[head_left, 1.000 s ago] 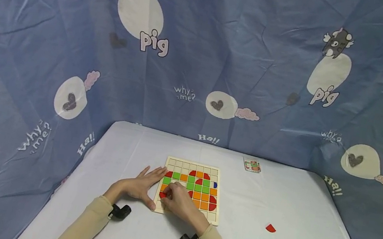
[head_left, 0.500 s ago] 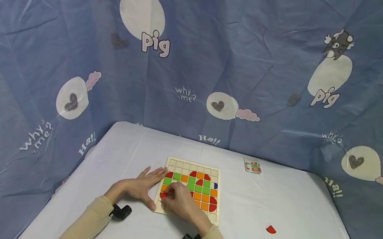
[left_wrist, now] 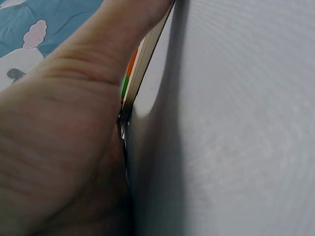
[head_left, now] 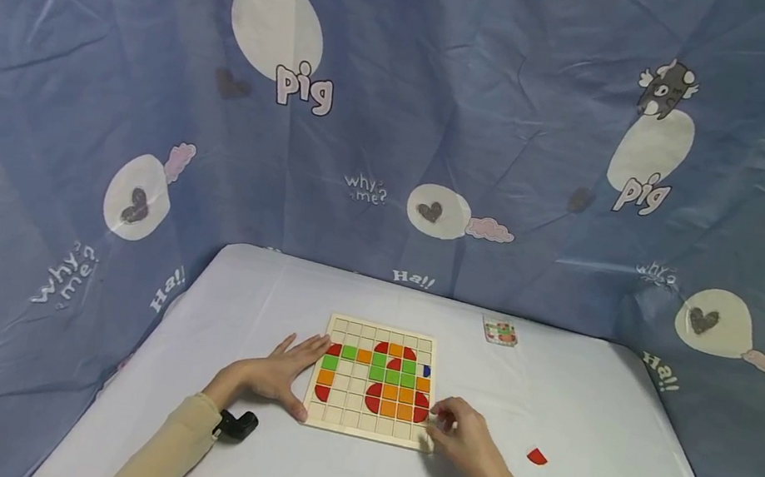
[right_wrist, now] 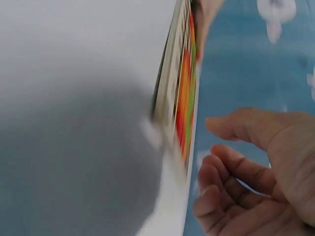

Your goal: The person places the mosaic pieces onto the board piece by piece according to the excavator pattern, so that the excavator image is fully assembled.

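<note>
A square wooden grid board (head_left: 346, 403) lies on the table, with red, orange and green tiles in many of its cells. Spread along its left edge is my left hand (head_left: 274, 376), fingertips and thumb touching the frame. My right hand (head_left: 466, 442) hovers by the board's lower right corner. Its thumb and fingers are apart, the fingers loosely bent, and the right wrist view shows nothing between them. A lone red quarter-circle tile (head_left: 538, 456) lies on the cloth to the right of that hand. One small blue piece (head_left: 426, 372) sits in a right-hand cell.
A small printed card (head_left: 500, 332) lies at the back right of the white-covered table (head_left: 628, 448). Behind the table hangs a blue patterned cloth (head_left: 375, 102).
My right hand has left the board's lower left area and moved right to beyond its right edge. A red tile in the lower left cell is now uncovered. The left hand has stayed put.
</note>
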Demonstrator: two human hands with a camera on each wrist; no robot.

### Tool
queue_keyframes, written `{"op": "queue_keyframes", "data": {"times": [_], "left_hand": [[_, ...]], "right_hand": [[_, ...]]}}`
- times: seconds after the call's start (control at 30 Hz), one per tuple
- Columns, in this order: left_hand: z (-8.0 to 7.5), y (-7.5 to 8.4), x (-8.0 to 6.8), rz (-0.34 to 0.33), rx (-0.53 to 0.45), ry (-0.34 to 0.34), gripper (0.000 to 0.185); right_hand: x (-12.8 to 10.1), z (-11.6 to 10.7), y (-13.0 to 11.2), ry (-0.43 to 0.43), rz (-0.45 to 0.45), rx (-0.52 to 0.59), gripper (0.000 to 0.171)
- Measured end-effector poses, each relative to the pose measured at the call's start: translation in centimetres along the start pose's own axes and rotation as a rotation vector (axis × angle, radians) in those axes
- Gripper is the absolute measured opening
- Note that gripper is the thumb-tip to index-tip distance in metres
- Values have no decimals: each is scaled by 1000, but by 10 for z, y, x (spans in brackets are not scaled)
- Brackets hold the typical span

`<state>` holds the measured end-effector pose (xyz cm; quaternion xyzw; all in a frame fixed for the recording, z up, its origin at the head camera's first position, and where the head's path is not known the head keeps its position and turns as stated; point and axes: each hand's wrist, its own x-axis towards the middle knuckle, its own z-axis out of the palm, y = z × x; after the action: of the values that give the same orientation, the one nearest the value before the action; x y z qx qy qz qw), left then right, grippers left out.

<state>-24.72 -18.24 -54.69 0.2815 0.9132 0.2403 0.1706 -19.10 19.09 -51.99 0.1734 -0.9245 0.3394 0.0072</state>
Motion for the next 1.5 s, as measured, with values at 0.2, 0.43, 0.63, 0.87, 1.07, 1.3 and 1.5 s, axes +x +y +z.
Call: {"op": "queue_keyframes", "data": {"times": [0.2, 0.43, 0.63, 0.87, 1.07, 1.3, 1.5], "left_hand": [[2, -5, -3, -24, -18, 11, 132], [3, -7, -5, -13, -28, 11, 131], [4, -7, -5, -22, -44, -1, 131], [5, -6, -3, -21, -57, 10, 132], [4, -5, -2, -18, -57, 10, 132], [4, -4, 0, -15, -45, 12, 132], [1, -2, 2, -9, -55, 5, 132]], "right_hand": [[-35, -44, 58, 76, 171, -93, 25], [-55, -74, 98, 93, 339, -160, 37], [-58, -77, 114, 90, 392, -196, 35], [-58, -80, 117, 100, 378, -196, 27], [-58, -83, 119, 75, 381, -169, 22], [-49, -74, 107, 68, 342, -156, 24], [-24, -52, 72, 91, 144, -85, 22]]}}
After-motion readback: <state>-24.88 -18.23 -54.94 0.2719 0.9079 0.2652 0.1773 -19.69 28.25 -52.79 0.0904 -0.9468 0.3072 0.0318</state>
